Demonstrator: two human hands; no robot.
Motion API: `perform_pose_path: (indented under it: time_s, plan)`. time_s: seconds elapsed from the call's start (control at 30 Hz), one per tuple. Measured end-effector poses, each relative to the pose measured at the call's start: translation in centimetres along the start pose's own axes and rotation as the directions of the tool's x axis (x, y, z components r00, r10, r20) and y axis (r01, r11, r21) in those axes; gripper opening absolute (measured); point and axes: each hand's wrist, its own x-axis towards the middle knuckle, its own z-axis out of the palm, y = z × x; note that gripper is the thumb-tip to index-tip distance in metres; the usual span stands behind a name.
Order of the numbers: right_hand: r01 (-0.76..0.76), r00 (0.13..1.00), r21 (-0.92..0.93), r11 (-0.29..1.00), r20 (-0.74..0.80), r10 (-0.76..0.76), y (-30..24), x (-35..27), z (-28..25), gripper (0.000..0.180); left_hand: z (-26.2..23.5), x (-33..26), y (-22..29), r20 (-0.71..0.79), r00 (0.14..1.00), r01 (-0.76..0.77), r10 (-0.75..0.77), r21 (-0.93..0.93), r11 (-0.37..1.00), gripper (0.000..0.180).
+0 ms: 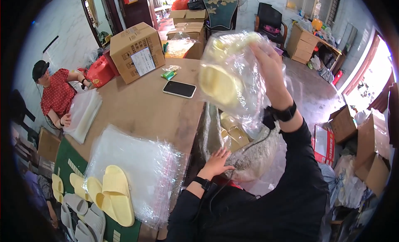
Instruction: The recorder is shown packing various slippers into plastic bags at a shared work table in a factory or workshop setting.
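— So, where is the right hand (pixel 270 59)?

— Raised high, above the table's (pixel 145 109) far right corner. Its fingers are closed on the top of a clear bag (pixel 232 71), and inside the bag sit pale yellow slippers (pixel 216 84), one sole facing us.

— And the left hand (pixel 216 161)?

— Down low, fingers spread, palm resting on the rim of a big sack (pixel 253 154) beside the table's right edge. It grips nothing. More yellow slippers (pixel 232 132) lie inside that sack, just beyond the fingertips.

— Does the bag touch the sack?

— Its lower end hangs just above the sack's opening; I cannot tell whether they touch.

— What lies on the table?

— A stack of clear bags (pixel 141 167) at the near edge, with a yellow pair (pixel 112 194) resting on its left corner. More yellow and grey slippers (pixel 79 217) lie just left of it. A phone (pixel 179 89) lies face up near the far end, a small green packet (pixel 168 75) just behind it, and a cardboard box (pixel 137 51) stands at the far left corner.

— Anyone else?

— A person in a red top (pixel 56 94) sits at the left, hands on another pile of bags (pixel 83 113).
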Motion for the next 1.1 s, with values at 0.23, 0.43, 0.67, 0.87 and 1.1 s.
perform_pose_path:
  time_s: [0.23, 0.43, 0.67, 0.87, 1.1]
  plan:
    - [-0.055, 0.994, -0.149, 0.987, -0.104, 0.039, 2.9, 0.1, -8.2, 0.012, 2.6, 1.1, 0.2, 0.077, 0.995, -0.086, 0.065, 0.303, 0.949, 0.066]
    - [-0.208, 0.968, -0.196, 0.958, -0.182, 0.173, 5.2, 1.5, -9.1, 0.015, 5.9, 1.2, -1.2, 0.000, 0.991, 0.121, -0.132, 0.413, 0.903, 0.032]
    - [-0.408, 0.761, -0.778, 0.477, -0.001, 0.649, 11.4, 1.9, -17.5, 0.021, 4.5, -0.9, -1.7, -0.035, 0.996, -0.056, 0.079, 0.432, 0.900, 0.023]
    - [-0.032, 0.950, -0.992, 0.119, 0.007, 0.313, 21.1, -1.5, -17.8, 0.043, -0.7, -1.5, 0.1, 0.031, 0.993, -0.120, 0.116, 0.206, 0.971, 0.010]
    - [0.057, 0.888, -0.998, 0.016, 0.059, 0.457, 27.7, -3.9, -12.0, 0.040, -3.6, -2.2, 3.9, 0.000, 0.970, -0.229, 0.242, 0.330, 0.916, 0.007]
